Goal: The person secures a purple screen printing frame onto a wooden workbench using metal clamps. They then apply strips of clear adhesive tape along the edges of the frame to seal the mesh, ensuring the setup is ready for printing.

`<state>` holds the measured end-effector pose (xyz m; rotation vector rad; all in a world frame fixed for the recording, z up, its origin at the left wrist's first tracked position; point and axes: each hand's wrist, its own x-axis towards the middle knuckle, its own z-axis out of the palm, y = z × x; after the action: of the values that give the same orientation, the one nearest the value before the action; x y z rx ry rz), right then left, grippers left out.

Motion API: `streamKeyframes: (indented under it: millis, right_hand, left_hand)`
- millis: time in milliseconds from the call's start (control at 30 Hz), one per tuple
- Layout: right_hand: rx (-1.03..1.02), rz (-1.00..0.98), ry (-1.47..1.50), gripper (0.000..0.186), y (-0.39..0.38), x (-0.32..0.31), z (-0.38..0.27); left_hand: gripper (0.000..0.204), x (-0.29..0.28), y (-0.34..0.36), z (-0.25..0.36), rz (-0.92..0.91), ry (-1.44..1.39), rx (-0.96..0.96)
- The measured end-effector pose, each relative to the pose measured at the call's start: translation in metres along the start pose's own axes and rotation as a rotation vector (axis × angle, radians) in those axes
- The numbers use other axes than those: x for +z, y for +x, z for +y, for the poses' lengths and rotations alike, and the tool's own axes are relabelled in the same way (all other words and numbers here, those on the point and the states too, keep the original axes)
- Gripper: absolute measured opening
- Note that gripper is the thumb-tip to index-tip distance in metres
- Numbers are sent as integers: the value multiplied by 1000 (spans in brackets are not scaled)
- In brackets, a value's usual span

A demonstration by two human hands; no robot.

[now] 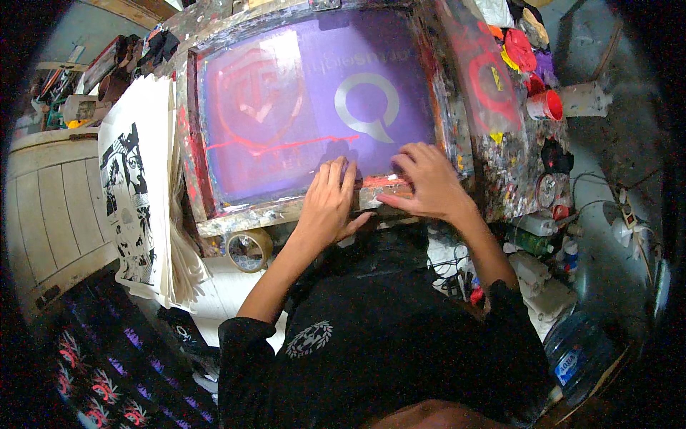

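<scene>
A screen-printing frame [193, 136] with purple mesh lies before me, showing a pale speech-bubble ring and a faint red shield. My left hand [330, 200] rests over the near rail, fingers stretched onto the mesh and thumb apart, lower down on the rail. To its right, my right hand [429, 184] hovers at or touches the same rail. Its fingers are bent and a little blurred, with the thumb pointing left, apart from them. Nothing shows in either hand. Red ink streaks mark the mesh and the rail between the hands.
A roll of tape [249, 250] hangs below the near rail at left. Printed paper sheets [136, 207] hang beside the frame. On the right are a red cup [545, 106], an ink-stained board [493, 93], cables and a large water bottle [579, 357]. Printed black fabric [121, 365] lies lower left.
</scene>
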<state>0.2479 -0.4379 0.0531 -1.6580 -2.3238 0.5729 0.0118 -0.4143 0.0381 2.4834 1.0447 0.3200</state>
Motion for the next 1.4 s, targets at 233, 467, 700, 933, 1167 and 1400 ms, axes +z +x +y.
streamKeyframes:
  millis: [233,467,700,933,1167,1400]
  right_hand:
    - [-29,-47,-168,67,-35,-8,36]
    - [-31,-39,-263,56,-49,4,39]
    - [23,-41,-247,54,-47,-12,26]
    - [102,-110,-200,57,-27,-9,5]
    - [-315,137,15,66,8,48,-109]
    - [-559,192,-12,45,56,137,-165]
  left_hand:
    - [43,20,-10,-19,-79,188,77]
    - [27,20,-14,-18,49,162,131]
    - [35,27,-20,-15,136,188,18]
    - [65,-22,-51,-3,276,-141,-67]
    - [57,-40,-214,-16,449,123,-495]
    - [34,-37,-209,-28,235,295,-405]
